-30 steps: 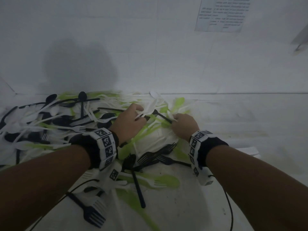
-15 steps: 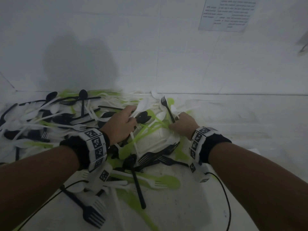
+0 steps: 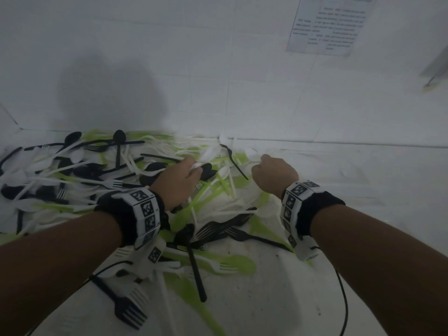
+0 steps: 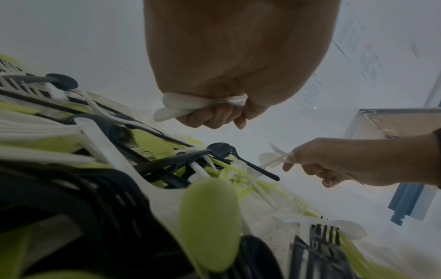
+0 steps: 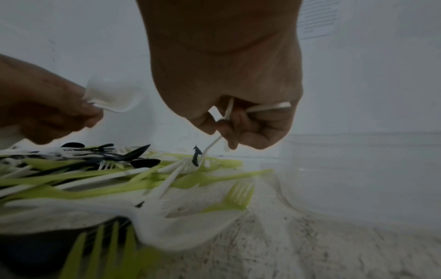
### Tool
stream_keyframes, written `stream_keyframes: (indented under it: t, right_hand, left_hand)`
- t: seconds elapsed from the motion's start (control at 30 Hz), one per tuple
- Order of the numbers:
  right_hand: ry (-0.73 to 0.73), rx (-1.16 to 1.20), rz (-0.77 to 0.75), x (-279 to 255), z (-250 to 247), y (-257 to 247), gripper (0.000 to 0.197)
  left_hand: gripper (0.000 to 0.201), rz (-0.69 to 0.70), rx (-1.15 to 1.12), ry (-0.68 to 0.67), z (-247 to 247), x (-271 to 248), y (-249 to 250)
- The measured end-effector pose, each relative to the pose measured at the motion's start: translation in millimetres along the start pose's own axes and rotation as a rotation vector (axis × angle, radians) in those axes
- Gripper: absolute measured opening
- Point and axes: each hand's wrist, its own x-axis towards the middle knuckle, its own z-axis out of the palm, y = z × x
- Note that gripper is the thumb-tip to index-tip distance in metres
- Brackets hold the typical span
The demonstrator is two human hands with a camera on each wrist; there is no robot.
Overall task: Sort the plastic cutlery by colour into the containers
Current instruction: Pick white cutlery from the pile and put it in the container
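Fingers [image 4: 214, 115] gripping white spoons [image 4: 171, 107], 2 hands

white speckled counter [image 3: 266, 299] strewn with mixed plastic cutlery

a heap of white, black and lime-green plastic forks and spoons [image 3: 80, 175] covers its left and middle, reaching back to the white tiled wall [image 3: 218, 69]. nearer the front lie a black plastic fork [image 3: 128, 309], a black plastic spoon [image 3: 194, 260] and a lime-green plastic spoon [image 3: 232, 264], with a thin black cable [image 3: 344, 301] trailing at the right.
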Motion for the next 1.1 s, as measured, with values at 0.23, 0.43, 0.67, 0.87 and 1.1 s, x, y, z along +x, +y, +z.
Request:
stream_keyframes:
  t: [0.23,0.43,0.67,0.87,1.1]
  right_hand:
    - [-0.357,0.04,0.01,-31,-7,-3,0.033]
    - [-0.406,0.079,-0.008,-51,-6,-14,0.029]
    - [-0.175,0.286,0.075,-51,-13,9,0.03]
    - [-0.008,0.384,0.051,-49,3,26,0.02]
    - [-0.179,0.141,-0.288,-68,29,17,0.015]
  left_hand:
    - [0.027,0.036,0.236,-0.058,14,12,8]
    - [0.026,0.01,0.474,-0.157,24,23,22]
    - [0.026,0.056,0.619,-0.184,26,24,13]
    - [0.028,0.031,0.576,-0.149,26,16,5]
    - [0.028,-0.012,0.241,-0.075,9,15,13]
